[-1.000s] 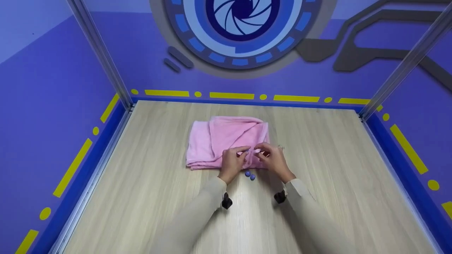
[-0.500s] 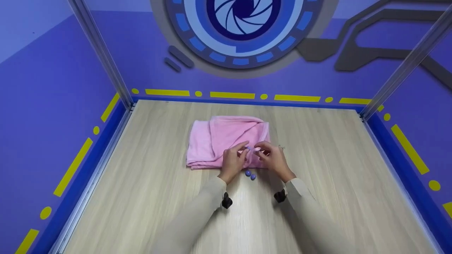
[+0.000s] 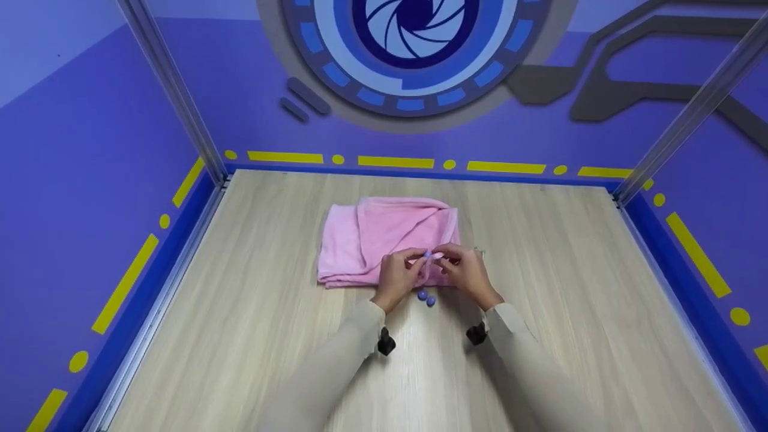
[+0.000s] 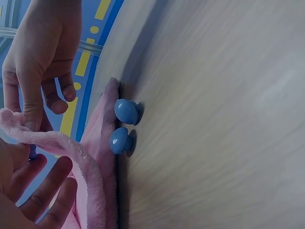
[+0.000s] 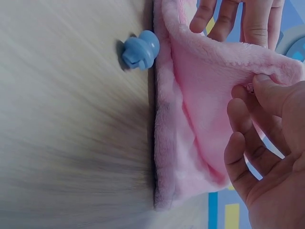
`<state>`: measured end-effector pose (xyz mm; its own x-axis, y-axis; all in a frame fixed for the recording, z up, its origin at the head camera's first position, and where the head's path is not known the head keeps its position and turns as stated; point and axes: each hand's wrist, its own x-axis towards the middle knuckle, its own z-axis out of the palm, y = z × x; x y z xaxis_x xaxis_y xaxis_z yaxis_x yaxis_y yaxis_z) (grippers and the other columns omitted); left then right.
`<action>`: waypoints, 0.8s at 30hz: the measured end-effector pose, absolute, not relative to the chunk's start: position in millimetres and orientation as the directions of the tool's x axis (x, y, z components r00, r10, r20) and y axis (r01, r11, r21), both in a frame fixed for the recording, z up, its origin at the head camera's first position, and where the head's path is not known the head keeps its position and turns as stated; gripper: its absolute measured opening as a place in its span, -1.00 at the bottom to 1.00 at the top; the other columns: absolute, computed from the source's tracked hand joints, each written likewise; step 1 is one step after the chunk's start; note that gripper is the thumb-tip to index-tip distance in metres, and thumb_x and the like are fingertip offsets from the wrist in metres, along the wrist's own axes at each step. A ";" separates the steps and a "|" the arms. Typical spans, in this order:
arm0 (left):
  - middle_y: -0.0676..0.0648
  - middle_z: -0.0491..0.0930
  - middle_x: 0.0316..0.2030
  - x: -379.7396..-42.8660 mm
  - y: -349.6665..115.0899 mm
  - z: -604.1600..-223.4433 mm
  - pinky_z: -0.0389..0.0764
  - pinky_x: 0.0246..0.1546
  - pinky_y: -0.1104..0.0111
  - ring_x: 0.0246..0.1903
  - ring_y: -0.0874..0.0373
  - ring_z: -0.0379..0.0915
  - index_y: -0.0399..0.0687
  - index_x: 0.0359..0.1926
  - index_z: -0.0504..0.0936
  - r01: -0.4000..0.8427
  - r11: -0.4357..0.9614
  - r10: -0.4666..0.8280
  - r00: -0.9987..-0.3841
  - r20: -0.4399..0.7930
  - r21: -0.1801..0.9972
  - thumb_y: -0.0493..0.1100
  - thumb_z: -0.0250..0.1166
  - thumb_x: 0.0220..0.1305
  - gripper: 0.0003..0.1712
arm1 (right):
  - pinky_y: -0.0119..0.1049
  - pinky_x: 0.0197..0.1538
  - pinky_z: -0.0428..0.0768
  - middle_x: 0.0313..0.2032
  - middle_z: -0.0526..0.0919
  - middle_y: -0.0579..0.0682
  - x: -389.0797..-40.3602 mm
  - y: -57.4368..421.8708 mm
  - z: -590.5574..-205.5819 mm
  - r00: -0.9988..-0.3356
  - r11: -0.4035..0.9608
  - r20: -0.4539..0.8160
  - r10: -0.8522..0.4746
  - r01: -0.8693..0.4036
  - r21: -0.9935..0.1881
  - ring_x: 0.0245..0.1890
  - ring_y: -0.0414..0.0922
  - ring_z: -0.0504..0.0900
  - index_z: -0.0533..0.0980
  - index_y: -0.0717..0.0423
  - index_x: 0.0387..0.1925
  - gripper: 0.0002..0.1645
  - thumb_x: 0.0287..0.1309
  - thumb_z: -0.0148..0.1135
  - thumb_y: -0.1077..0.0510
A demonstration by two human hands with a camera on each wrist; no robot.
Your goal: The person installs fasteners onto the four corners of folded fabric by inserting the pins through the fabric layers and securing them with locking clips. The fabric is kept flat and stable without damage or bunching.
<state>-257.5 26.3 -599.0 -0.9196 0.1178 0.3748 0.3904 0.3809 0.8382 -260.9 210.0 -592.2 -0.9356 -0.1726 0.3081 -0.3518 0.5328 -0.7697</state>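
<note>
head view: left hand [image 3: 397, 277] and right hand [image 3: 471, 275] meet at the raised edge of a pink cloth [image 3: 393, 231]

the left thumb and forefinger are pinched together on a small blue piece [image 4: 32, 152], mostly hidden, against the cloth's edge; the other fingers of that hand are spread loosely. the right thumb and forefinger pinch the same raised edge, the rest loosely bent; a tiny shiny bit [image 5: 250, 88] by those fingertips is too small to identify. the soft cloth lies folded on a wood-grain counter [image 3: 276, 252], its near edge pulled up between the hands. just beside that edge, two rounded blue knobs [image 4: 126, 111] sit near each other on the counter. farther out come pale sleeves [image 3: 345, 345], black wrist devices [image 3: 386, 343], and blue-purple walls [image 3: 234, 90] with yellow dashes.
</note>
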 end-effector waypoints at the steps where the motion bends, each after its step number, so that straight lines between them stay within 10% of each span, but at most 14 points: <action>1: -0.09 0.80 -0.17 -257.2 25.8 -598.8 0.58 -0.46 0.47 -0.52 0.14 0.65 -0.21 -0.05 0.80 0.390 0.381 0.123 -0.920 0.372 0.838 -0.25 0.40 0.34 -0.79 | -0.34 -0.35 0.71 -0.27 0.80 0.04 -261.1 209.9 -592.7 -0.933 0.533 0.315 -0.172 -0.357 -0.767 -0.45 -0.10 0.73 0.73 0.16 -0.14 -0.82 0.27 0.33 0.38; 24: -0.14 0.72 0.06 -238.4 18.5 -581.2 0.75 -0.11 0.14 -0.08 -0.01 0.71 -0.21 0.06 0.74 0.493 0.317 0.314 -0.861 0.401 0.810 -0.31 0.28 0.38 -0.72 | -0.51 -0.43 0.62 -0.30 0.81 0.02 -265.5 211.0 -587.6 -0.885 0.509 0.452 -0.109 -0.440 -0.740 -0.56 -0.09 0.70 0.74 0.13 -0.20 -0.91 0.27 0.39 0.29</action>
<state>-238.4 18.5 -581.2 -0.8606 0.3136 0.4013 0.4933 0.3168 0.8101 -265.5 211.0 -587.6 -0.8853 -0.1090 0.4521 -0.4404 0.5088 -0.7397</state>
